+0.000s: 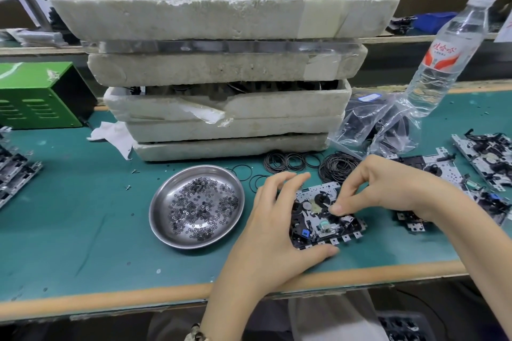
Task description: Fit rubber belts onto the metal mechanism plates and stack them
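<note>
A metal mechanism plate (322, 214) with black pulleys and a small motor lies flat on the green mat near the front edge. My left hand (277, 219) grips its left side, thumb along the near edge and fingers curled over the far edge. My right hand (374, 188) hovers over the plate's middle with thumb and forefinger pinched together at a pulley; a thin black belt seems to be between them but is hard to make out. Loose rubber belts (336, 167) lie in piles just behind the plate.
A steel dish of small washers (196, 205) sits left of the plate. Stacked foam trays (227, 108) rise behind. More mechanism plates lie at right (432, 171) and far left (13, 171). A water bottle (448, 52), plastic bags (388, 124) and a green box (38, 94) stand around.
</note>
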### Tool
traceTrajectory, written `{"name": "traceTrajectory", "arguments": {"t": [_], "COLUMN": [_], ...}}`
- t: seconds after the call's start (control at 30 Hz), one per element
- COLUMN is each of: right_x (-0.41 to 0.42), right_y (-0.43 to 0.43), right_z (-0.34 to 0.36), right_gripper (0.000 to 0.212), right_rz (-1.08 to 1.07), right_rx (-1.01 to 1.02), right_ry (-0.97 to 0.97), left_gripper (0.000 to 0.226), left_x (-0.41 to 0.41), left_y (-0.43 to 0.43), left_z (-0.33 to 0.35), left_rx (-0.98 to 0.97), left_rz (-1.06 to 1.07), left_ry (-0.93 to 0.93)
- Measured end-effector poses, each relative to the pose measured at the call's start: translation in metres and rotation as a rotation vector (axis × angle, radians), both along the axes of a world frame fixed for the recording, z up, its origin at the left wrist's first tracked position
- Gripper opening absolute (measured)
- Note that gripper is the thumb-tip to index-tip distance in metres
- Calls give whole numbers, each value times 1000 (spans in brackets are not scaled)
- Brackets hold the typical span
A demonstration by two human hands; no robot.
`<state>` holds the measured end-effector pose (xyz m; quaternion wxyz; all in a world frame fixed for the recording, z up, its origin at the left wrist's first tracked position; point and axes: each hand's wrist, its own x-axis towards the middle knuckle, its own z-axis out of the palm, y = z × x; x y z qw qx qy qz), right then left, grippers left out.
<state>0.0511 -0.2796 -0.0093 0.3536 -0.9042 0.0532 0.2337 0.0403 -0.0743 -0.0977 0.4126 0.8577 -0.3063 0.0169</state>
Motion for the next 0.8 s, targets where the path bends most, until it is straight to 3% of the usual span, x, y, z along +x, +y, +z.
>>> {"name": "traceTrajectory", "arguments": {"t": [0.13,0.27,0.33,0.7,0.8], "right_x": [-9,-32,-42,-49,-48], "right_y": [10,35,51,73,75], "right_z": [7,2,-4,-11,-11], "right_gripper": [15,21,16,31,19], "right_rz": [-40,-107,-96,-141,-171], "right_rx": [-140,-672,-797,-937,-938], "right_ry": [-99,-436,-514,-513,-505], "left_gripper": [100,98,97,93,93], "left_x": [1,1,1,1,2], "left_y": [0,-1,-1,-3,-3], "left_z": [0,-1,-1,-1,-2], "left_rx": [-13,-1,3,-33,-36], "left_rz": [9,11,10,21,19], "left_ry": [13,-3,-12,7,13]}}
